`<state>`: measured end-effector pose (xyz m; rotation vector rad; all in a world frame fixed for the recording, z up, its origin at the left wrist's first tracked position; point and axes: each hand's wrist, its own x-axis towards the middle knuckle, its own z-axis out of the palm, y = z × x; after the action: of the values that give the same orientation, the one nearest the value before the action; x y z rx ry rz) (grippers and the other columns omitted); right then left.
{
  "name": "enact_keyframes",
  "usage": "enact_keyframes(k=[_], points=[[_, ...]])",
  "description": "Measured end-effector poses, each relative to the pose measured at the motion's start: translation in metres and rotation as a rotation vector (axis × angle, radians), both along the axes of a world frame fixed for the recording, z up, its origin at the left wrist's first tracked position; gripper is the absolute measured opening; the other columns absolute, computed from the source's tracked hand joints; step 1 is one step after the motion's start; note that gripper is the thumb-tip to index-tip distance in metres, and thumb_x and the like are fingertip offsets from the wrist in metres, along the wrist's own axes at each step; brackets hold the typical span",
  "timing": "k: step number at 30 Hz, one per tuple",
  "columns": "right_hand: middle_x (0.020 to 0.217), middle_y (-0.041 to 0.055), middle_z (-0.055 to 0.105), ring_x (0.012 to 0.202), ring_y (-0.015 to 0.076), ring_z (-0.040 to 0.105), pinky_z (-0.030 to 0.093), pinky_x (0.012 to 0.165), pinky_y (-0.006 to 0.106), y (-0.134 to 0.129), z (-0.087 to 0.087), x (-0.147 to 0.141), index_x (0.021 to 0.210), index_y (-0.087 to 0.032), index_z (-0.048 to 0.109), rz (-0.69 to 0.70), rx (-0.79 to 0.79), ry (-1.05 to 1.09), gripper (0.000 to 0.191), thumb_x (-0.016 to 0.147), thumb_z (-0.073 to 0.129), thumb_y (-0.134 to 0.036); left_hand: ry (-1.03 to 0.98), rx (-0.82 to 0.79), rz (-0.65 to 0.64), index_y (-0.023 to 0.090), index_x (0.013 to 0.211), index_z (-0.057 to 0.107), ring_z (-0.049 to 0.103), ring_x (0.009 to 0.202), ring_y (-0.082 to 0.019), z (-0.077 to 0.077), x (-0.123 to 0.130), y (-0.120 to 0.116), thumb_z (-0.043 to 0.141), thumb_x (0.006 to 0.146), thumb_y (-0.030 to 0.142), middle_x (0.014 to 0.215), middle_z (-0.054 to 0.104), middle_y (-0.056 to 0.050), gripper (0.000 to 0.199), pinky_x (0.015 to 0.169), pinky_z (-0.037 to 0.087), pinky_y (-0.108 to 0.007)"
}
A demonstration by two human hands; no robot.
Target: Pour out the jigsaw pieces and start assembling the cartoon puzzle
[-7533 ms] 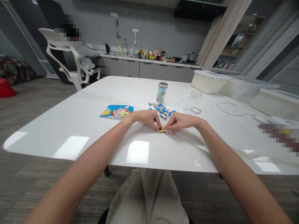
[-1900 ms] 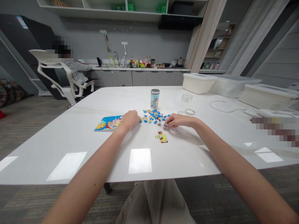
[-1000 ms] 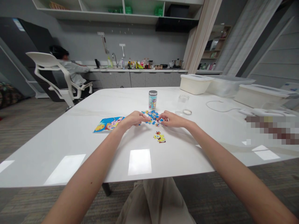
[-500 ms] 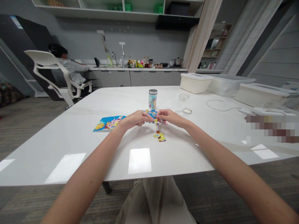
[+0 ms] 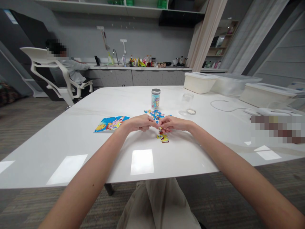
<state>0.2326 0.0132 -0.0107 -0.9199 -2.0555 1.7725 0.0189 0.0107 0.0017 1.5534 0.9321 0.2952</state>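
Note:
Over the table my left hand (image 5: 145,123) and my right hand (image 5: 170,123) meet at the fingertips, both closed. Between the fingertips is a small puzzle piece, pinched by my right hand; what my left fingers grip is too small to tell. Just below them lies a joined yellow puzzle section (image 5: 163,137). Loose blue puzzle pieces (image 5: 154,114) spread behind the hands. A picture sheet (image 5: 111,124) in blue, yellow and pink lies left of my left hand. Behind the pieces a printed can with a silver lid (image 5: 155,99) stands upright.
Right of the can are a clear container (image 5: 188,96) and a round lid (image 5: 191,111). Storage boxes (image 5: 200,83) stand at the table's back right, near a white cable (image 5: 224,109). A person (image 5: 73,68) sits in a white chair at the back left.
Both hands have moved slightly toward me, closer to the yellow section. More loose pieces show behind them. The camera view has shifted a little.

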Motion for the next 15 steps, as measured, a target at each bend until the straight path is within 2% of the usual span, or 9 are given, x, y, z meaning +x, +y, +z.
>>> enact_keyframes(k=[5, 11, 15], points=[[0.065, -0.0003, 0.063, 0.052, 0.0075, 0.046, 0.032, 0.049, 0.022, 0.0011, -0.0009, 0.0015, 0.081, -0.013, 0.066, 0.017, 0.062, 0.092, 0.019, 0.076, 0.069, -0.03, -0.032, 0.007, -0.057, 0.016, 0.062, 0.061, 0.013, 0.043, -0.003, 0.0007, -0.0004, 0.0, 0.081, 0.065, 0.037, 0.05, 0.021, 0.01, 0.029, 0.042, 0.008, -0.023], [0.067, 0.0, 0.063, 0.055, 0.0077, 0.049, 0.035, 0.052, 0.022, 0.0012, -0.0019, -0.0003, 0.081, -0.013, 0.066, -0.078, 0.157, 0.163, 0.025, 0.076, 0.074, -0.037, -0.045, 0.042, 0.03, 0.016, 0.063, 0.06, 0.012, 0.043, -0.004, 0.0022, -0.0007, -0.0004, 0.081, 0.062, 0.035, 0.048, 0.02, 0.011, 0.029, 0.043, 0.007, -0.024], [0.07, 0.0002, 0.063, 0.06, 0.0091, 0.053, 0.038, 0.053, 0.022, 0.0019, -0.0026, -0.0002, 0.083, -0.014, 0.066, -0.093, 0.167, 0.196, 0.026, 0.074, 0.076, -0.037, -0.043, 0.047, 0.041, 0.014, 0.065, 0.063, 0.014, 0.044, -0.004, 0.0038, 0.0003, -0.0024, 0.08, 0.06, 0.031, 0.049, 0.023, 0.01, 0.025, 0.044, 0.008, -0.023]])
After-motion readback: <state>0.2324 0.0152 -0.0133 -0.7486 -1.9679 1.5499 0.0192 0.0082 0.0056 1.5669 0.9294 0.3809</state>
